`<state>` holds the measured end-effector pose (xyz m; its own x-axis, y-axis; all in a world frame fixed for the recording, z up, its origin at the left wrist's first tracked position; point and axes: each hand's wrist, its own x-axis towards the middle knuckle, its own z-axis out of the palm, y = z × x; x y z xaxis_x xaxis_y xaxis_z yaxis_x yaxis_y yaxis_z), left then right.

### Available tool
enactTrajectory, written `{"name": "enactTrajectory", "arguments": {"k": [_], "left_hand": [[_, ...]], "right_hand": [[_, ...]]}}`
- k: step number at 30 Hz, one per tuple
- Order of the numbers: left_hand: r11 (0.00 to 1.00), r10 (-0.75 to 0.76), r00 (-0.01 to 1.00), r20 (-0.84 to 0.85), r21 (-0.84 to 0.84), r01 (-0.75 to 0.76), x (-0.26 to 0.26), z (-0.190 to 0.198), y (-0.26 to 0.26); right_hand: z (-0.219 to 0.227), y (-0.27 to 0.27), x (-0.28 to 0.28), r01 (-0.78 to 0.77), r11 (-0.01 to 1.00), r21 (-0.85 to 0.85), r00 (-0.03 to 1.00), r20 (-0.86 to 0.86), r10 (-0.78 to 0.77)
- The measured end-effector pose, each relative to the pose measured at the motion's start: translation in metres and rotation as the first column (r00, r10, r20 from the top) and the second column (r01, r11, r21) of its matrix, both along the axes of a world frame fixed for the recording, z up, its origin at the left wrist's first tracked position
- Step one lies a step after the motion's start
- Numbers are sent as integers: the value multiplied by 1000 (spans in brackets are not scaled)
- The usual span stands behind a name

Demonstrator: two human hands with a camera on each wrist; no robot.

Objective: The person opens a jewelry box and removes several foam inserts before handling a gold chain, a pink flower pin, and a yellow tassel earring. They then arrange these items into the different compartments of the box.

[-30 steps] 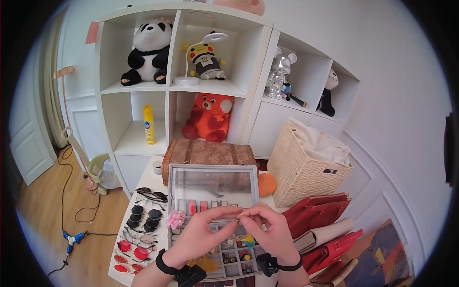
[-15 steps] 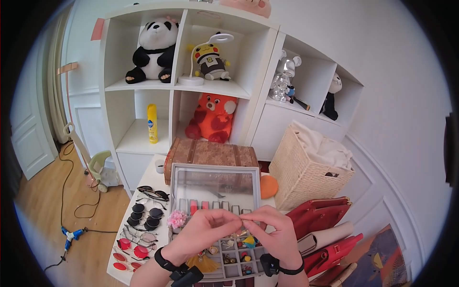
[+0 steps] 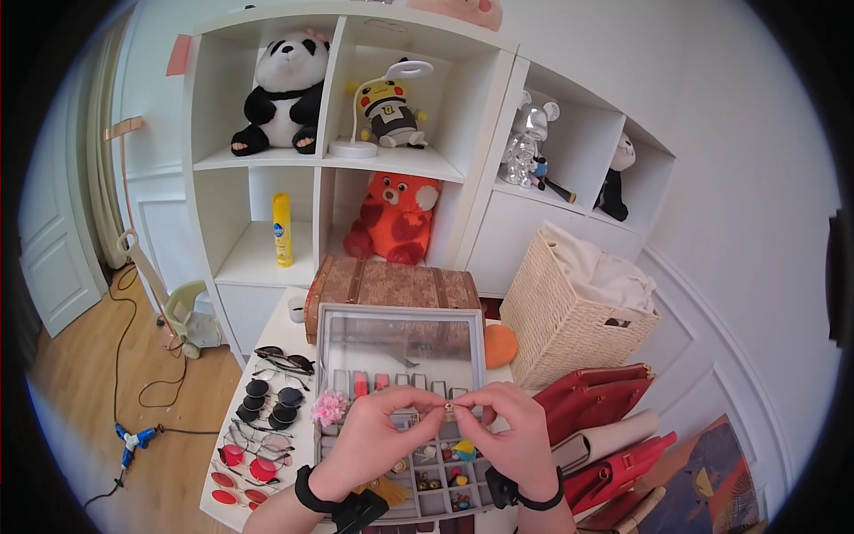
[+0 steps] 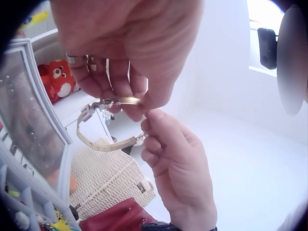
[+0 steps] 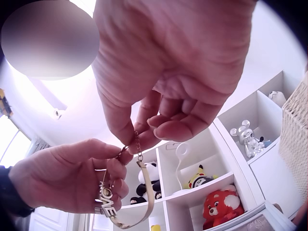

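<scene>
Both hands meet over an opened jewelry box (image 3: 480, 356) in the head view, fingertips close together. Between them hangs a bracelet (image 5: 150, 192) with a pale gold band and silvery letter charms (image 5: 107, 202). My left hand (image 3: 374, 436) pinches one end of it between thumb and index finger; two rings show on its other fingers in the left wrist view. My right hand (image 3: 511, 436) pinches the other end, where a thin chain (image 5: 138, 144) runs from the band up to the fingertips. The clasp is mostly hidden by the fingertips.
Sunglasses (image 3: 283, 398) lie in a column on the left of the table. A brown trunk (image 3: 391, 283) stands behind the raised lid. To the right are a woven basket (image 3: 551, 311) and several bags, one a red bag (image 3: 587, 400). A pink flower (image 3: 329, 408) sits at the box's left edge.
Both hands stay together above the box while their fingertips shift slightly. A small gold piece now shows between them in the head view. The head view has swung a little.
</scene>
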<state>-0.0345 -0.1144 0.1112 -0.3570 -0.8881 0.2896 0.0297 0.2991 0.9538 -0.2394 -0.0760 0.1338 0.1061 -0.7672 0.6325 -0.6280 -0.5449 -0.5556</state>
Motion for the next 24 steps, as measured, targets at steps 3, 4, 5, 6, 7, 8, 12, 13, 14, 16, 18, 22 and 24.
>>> {"name": "enactTrajectory", "arguments": {"k": [3, 4, 5, 6, 7, 8, 12, 13, 14, 16, 18, 22, 24], "left_hand": [[997, 17, 999, 42, -72, -14, 1, 3, 1], [997, 18, 999, 43, -72, -15, 1, 2, 1], [994, 35, 998, 60, -108, -29, 1, 1, 0], [989, 54, 996, 77, -144, -42, 0, 0, 0], [989, 54, 996, 76, -144, -43, 0, 0, 0], [984, 64, 994, 84, -170, -49, 0, -1, 0], [999, 22, 1000, -13, -44, -23, -1, 1, 2], [999, 21, 1000, -12, -44, -21, -1, 0, 1], [995, 19, 1000, 14, -96, -18, 1, -3, -1], [989, 19, 999, 41, -147, -13, 2, -3, -2], [996, 4, 999, 48, -86, 0, 2, -1, 0], [1000, -11, 1000, 19, -8, 11, 2, 1, 1], [998, -29, 999, -31, 48, 31, 1, 2, 1]], "right_hand": [[0, 0, 1, 5, 1000, -28, 999, -32, -6], [0, 0, 1, 5, 999, -32, 999, -39, -6], [0, 0, 1, 5, 1000, -31, 999, -39, -6], [0, 0, 2, -1, 999, -36, 999, -39, -1], [1, 0, 2, -6, 999, -41, 999, -39, 5], [1, 0, 3, -7, 999, -42, 999, -39, 5], [0, 1, 4, -23, 998, -59, 1000, -10, 23], [1, 0, 4, -35, 998, -61, 999, 3, 35], [2, 0, 4, -34, 997, -63, 999, 3, 35], [1, -1, 3, -46, 999, -26, 999, 8, 46], [1, 1, 2, -37, 999, -6, 999, 7, 37], [-1, 0, 1, -37, 999, 7, 999, 4, 37], [0, 0, 0, -35, 999, 14, 999, 3, 35]]}}
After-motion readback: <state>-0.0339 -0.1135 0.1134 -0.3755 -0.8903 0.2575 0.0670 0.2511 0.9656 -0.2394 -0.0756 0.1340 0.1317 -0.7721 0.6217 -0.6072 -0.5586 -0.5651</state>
